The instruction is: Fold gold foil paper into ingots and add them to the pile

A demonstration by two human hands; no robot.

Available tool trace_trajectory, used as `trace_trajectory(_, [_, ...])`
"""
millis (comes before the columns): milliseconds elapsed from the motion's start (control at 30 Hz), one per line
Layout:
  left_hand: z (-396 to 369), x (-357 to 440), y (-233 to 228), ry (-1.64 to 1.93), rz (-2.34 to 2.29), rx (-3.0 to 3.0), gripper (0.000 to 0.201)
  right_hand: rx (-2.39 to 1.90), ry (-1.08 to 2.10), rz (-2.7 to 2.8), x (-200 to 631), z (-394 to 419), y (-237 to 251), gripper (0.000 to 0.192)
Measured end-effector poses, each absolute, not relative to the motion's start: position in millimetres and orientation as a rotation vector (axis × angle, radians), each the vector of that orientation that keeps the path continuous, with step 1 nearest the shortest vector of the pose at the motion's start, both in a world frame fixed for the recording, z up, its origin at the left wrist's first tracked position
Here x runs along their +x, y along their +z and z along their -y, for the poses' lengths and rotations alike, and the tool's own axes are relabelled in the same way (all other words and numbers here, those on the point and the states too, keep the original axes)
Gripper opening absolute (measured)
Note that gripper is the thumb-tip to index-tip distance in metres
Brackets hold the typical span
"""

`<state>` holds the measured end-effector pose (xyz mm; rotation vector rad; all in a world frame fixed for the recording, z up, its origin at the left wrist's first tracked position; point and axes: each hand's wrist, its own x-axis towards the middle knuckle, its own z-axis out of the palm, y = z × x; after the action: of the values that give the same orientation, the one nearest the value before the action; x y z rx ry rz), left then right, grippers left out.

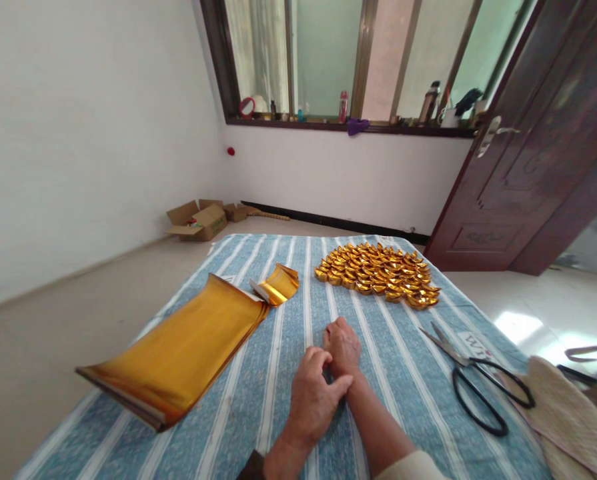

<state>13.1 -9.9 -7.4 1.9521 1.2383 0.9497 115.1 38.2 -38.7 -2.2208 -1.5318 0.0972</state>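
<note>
Low in the middle of the frame, the left hand (314,393) and the right hand (342,347) meet on the blue-and-white striped cloth (388,353) that covers the table; the left hand's fingers curl over the right hand, and whether either grip has anything in it I cannot tell, since the fingers hide the gap. To the left of the hands lies a thick stack of gold foil sheets (178,353), running from the lower left up towards centre, with one loose curled foil sheet (277,283) just beyond its far end. In the upper middle of the cloth sits a wide, tidy spread of folded gold paper ingots (378,272). At right, black-handled scissors (478,383) lie flat and closed, near a pale woven bag (568,413) at the lower right edge. Beyond the table: bare pale floor, white walls, open cardboard boxes (201,219) in the far corner, a window sill (358,127) crowded with bottles, and a dark wooden door (543,147) standing open at upper right.
</note>
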Motion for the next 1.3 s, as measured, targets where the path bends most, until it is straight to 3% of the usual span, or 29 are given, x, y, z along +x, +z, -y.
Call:
trace_trajectory(167, [5,14,-5,0.944,-1.186,1.930,0.051,-2.192,0.107,1.551,115,-33,-38,0.025])
trace_trajectory(333, [12,15,-7,0.929,-1.205,1.960,0.029,-2.187,0.107,1.555,115,-31,-40,0.025])
trace_trajectory(467, [15,15,-9,0.938,-1.230,1.984,0.024,-2.193,0.103,1.556,115,-32,-40,0.023])
trace_trajectory(667, [6,14,-4,0.912,-1.168,1.970,0.048,-2.166,0.105,1.580,116,-28,-38,0.027])
trace_trajectory(1033, [18,15,-6,0.888,-1.254,2.008,0.023,-2.187,0.106,1.595,117,-32,-44,0.022])
trace_trajectory(1200, [10,14,-2,0.926,-1.178,2.007,0.044,-2.165,0.115,1.588,118,-29,-43,0.028])
trace_trajectory(1300, [10,14,-1,0.889,-1.162,2.023,0.039,-2.159,0.116,1.584,119,-28,-43,0.027])
